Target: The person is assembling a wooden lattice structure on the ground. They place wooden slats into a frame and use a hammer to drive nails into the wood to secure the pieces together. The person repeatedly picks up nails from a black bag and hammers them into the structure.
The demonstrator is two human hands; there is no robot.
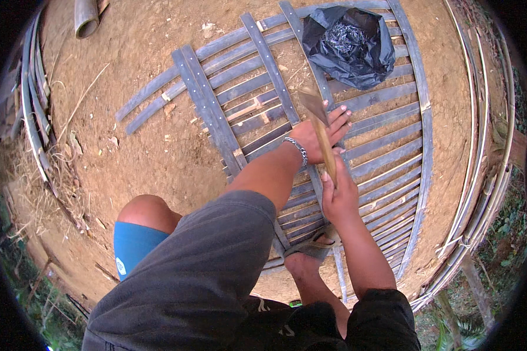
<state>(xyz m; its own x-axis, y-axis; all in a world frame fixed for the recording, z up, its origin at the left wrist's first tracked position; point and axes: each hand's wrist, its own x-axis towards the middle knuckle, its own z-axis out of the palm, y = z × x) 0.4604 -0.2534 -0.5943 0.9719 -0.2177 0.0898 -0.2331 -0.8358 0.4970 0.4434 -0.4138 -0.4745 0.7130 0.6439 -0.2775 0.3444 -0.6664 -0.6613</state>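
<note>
At the far left, loose grey split-bamboo strips (pixel 34 111) lie curved along the edge of the bare brown dirt ground (pixel 140 146), with dry grass beside them; the dirt between them and the work is wide and open. A blue cloth (pixel 133 244) covers the bent knee at lower left. The left hand (pixel 324 136) reaches forward and across from a grey sleeve, arm nearly straight, a metal chain bracelet (pixel 297 149) on the wrist. Its palm lies flat and its fingers are spread, pressing down on the grey woven lattice panel of flat bamboo slats (pixel 386 140) and on one long upright slat; it grasps nothing. Just to its right, the right hand (pixel 339 196) rises from the lower edge, forearm upright, fingers closed around the pale wooden handle of a broad-bladed chopping knife (pixel 319 126). The blade tilts up and away, crossing over the left hand's fingers. A bare foot (pixel 301 263) rests on the panel's near end. Beyond the hands, a crumpled black plastic bag holding dark nails (pixel 348 44) sits on the panel's far slats. The panel's right rim runs close beside long bent bamboo poles (pixel 480 175), leaving little room there.
</note>
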